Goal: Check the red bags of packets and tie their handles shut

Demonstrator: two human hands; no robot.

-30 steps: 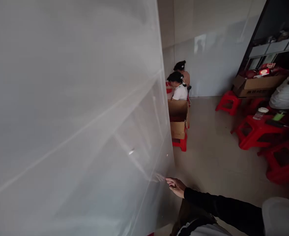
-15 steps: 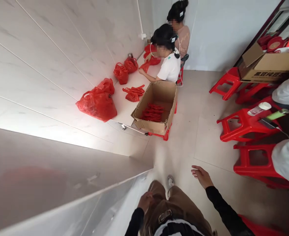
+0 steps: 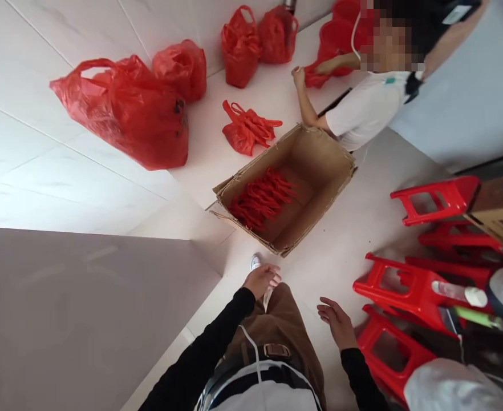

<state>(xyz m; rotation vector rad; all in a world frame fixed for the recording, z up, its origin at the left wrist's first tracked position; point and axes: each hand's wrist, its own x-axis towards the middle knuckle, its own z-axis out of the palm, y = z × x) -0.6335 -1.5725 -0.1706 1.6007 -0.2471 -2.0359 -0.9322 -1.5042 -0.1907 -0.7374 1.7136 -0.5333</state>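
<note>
Hands both empty: left hand (image 3: 262,279) loosely curled over the knee, right hand (image 3: 337,322) open, fingers spread above the floor. Cardboard box (image 3: 320,165) of red bags (image 3: 262,197) stands just ahead.

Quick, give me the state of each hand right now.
Left hand: fingers curled over the knee of the brown trousers; whether it pinches a thin clear scrap hanging below it cannot be told.
Right hand: open, fingers spread, holding nothing.
</note>
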